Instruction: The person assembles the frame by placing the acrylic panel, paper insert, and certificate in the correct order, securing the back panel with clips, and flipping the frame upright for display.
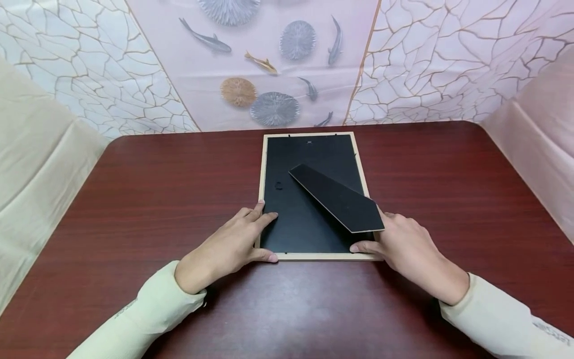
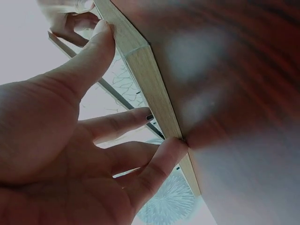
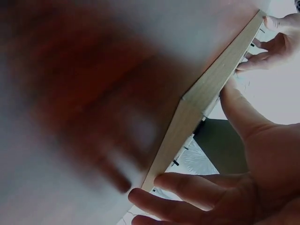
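On the tabletop (image 1: 134,199) lies a face-down picture frame (image 1: 314,257), its stand (image 1: 336,199) flipped out; left hand (image 1: 228,247) and right hand (image 1: 405,247) pinch its near corners.

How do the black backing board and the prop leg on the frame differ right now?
The backing board is a large rectangle lying flat inside the pale wooden frame; the prop leg is a narrow tapered strip. The board sits square to the frame, while the leg runs diagonally across it toward the right hand. The leg's wide end overhangs the board's near right corner. Both are matte black.
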The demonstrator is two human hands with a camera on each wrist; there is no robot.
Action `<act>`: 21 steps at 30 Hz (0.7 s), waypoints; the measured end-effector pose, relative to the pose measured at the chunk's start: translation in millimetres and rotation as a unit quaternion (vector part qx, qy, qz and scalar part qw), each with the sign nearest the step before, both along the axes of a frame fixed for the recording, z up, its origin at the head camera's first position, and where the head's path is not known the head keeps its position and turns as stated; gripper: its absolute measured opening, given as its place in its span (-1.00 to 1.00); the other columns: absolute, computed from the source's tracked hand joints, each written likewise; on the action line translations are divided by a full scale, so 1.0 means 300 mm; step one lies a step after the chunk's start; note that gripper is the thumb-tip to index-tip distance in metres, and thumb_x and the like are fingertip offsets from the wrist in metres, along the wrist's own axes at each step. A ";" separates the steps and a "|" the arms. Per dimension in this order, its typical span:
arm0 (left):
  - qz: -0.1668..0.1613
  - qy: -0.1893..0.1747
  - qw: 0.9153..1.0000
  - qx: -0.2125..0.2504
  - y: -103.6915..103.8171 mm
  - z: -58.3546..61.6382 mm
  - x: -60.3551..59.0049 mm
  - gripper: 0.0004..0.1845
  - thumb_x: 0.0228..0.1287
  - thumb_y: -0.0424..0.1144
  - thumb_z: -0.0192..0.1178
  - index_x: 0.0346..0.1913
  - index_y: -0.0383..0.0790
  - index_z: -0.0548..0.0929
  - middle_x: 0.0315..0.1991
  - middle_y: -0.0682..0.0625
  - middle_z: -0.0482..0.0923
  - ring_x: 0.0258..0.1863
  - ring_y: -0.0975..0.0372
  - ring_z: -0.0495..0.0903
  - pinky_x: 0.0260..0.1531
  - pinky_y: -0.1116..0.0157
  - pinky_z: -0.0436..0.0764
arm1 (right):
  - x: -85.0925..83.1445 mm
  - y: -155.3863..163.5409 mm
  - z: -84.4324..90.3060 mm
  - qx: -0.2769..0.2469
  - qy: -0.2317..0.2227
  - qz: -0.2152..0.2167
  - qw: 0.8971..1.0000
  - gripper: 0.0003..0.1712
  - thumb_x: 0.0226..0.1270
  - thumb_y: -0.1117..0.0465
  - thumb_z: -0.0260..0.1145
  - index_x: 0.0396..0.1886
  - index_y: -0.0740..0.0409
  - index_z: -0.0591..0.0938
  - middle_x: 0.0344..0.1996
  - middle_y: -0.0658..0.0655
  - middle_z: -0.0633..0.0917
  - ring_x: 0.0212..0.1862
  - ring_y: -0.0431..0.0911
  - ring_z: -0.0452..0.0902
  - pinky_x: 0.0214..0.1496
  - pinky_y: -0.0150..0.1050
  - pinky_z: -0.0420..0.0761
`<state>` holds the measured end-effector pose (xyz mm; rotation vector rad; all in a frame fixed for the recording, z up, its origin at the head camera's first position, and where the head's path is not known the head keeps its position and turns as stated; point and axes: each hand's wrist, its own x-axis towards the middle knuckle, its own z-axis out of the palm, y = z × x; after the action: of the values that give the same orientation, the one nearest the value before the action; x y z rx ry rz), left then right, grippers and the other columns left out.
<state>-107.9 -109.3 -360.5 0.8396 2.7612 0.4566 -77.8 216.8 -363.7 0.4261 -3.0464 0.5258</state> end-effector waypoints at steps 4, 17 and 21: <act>0.010 -0.005 1.000 0.001 -0.006 -0.003 0.000 -0.08 0.17 0.08 0.54 0.49 -0.31 0.45 0.56 -0.45 0.22 0.43 -0.15 0.42 0.38 0.02 0.51 | -0.010 -0.009 -0.003 0.013 -0.002 0.005 1.000 0.03 0.04 -0.17 0.66 0.46 0.05 0.42 -0.09 0.34 0.78 -0.26 0.30 0.72 -0.49 0.13 0.60; 0.019 0.004 1.000 -0.010 -0.013 -0.005 0.008 -0.08 0.17 0.13 0.53 0.50 -0.24 0.46 0.57 -0.40 0.25 0.49 -0.19 0.39 0.39 -0.15 0.48 | -0.022 0.007 -0.001 -0.015 -0.083 -0.007 0.996 0.22 0.11 -0.26 0.61 0.63 0.13 0.25 0.40 0.34 0.56 -0.08 0.23 0.73 -0.15 0.23 0.67; 0.016 0.002 1.000 -0.014 -0.013 -0.003 0.006 -0.07 0.19 0.15 0.51 0.52 -0.24 0.44 0.59 -0.38 0.22 0.55 -0.18 0.33 0.41 -0.21 0.44 | -0.015 0.031 -0.001 -0.019 -0.082 0.008 0.996 0.14 0.18 -0.18 0.59 0.60 0.25 0.31 0.44 0.38 0.51 0.06 0.27 0.72 0.04 0.28 0.65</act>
<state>-106.0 -113.3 -361.5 0.7932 2.7814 0.4210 -82.3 226.2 -363.9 0.4280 -3.1845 0.6487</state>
